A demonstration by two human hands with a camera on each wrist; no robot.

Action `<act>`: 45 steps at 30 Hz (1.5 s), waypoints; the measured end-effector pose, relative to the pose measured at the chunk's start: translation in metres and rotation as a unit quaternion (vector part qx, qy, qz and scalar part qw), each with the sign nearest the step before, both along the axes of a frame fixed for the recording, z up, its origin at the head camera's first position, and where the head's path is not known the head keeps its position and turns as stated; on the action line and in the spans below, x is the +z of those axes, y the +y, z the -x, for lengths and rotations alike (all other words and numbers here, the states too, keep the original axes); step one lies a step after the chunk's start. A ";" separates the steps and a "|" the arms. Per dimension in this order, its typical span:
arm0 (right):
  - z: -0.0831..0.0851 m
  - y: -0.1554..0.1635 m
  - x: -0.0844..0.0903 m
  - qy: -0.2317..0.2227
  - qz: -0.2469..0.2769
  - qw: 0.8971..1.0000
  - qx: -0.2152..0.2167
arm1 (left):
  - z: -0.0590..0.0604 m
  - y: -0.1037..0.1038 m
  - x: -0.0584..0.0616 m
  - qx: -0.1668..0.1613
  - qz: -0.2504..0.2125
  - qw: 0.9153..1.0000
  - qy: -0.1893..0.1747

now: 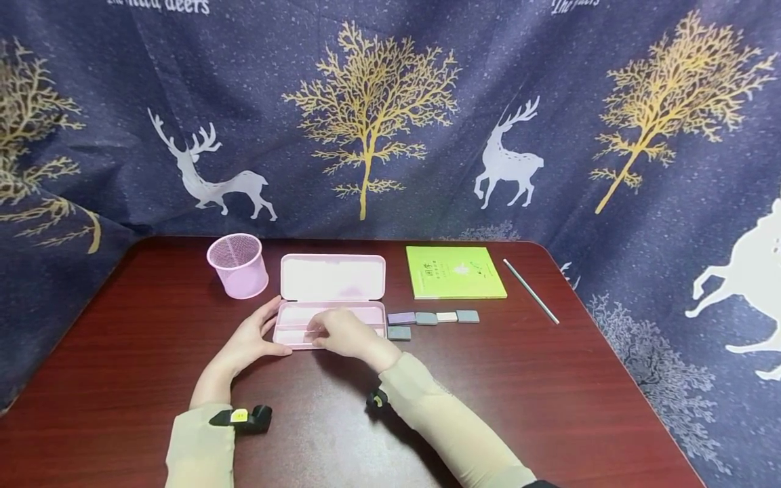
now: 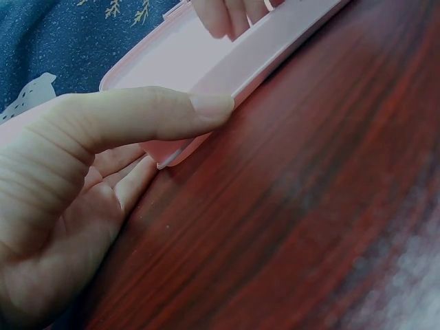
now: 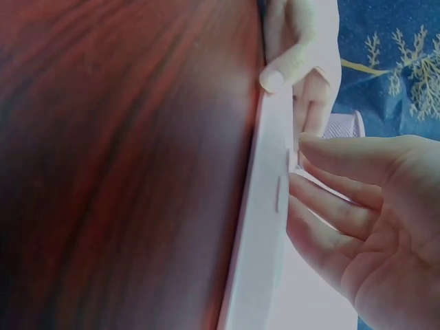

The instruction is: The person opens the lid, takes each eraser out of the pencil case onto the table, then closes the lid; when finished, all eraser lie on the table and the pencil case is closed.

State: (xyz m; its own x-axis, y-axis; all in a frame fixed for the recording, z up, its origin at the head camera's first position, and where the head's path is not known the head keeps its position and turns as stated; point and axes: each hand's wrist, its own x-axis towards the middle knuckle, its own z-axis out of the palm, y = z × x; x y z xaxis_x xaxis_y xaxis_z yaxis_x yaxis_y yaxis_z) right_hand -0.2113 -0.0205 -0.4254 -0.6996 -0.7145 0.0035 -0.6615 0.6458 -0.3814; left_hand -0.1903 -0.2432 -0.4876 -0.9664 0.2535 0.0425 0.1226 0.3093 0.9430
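On the table: open pink pencil case (image 1: 332, 298), near the front middle of the dark wood table (image 1: 549, 393)
Left hand (image 1: 253, 339): thumb and fingers hold the case's left end
Right hand (image 1: 342, 333): relaxed fingers reach into the tray; holding anything, cannot tell
Beside the case: five small erasers (image 1: 427, 320), just right

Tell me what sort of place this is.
Probably a home desk or study corner: a dark wooden table bearing an open pink pencil case, a green booklet and erasers, before a hung deer-print cloth.
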 end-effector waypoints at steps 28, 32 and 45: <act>-0.005 -0.007 -0.004 0.042 0.017 0.999 -0.005 | 0.000 0.001 0.000 -0.007 -0.014 1.000 0.005; -0.005 -0.007 -0.003 0.041 0.014 0.999 -0.012 | 0.001 0.000 -0.001 -0.007 -0.010 1.000 0.006; -0.004 -0.007 -0.006 0.036 0.022 0.999 -0.012 | 0.001 0.000 -0.001 -0.005 -0.012 1.000 0.003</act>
State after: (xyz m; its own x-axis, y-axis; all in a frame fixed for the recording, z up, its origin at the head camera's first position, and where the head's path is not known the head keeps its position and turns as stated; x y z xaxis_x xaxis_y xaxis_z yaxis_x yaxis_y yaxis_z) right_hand -0.2068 -0.0277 -0.4314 -0.7139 -0.6951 0.0843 -0.6720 0.6463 -0.3616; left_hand -0.1909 -0.2430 -0.4888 -0.9635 0.2623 0.0539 0.1305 0.2844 0.9498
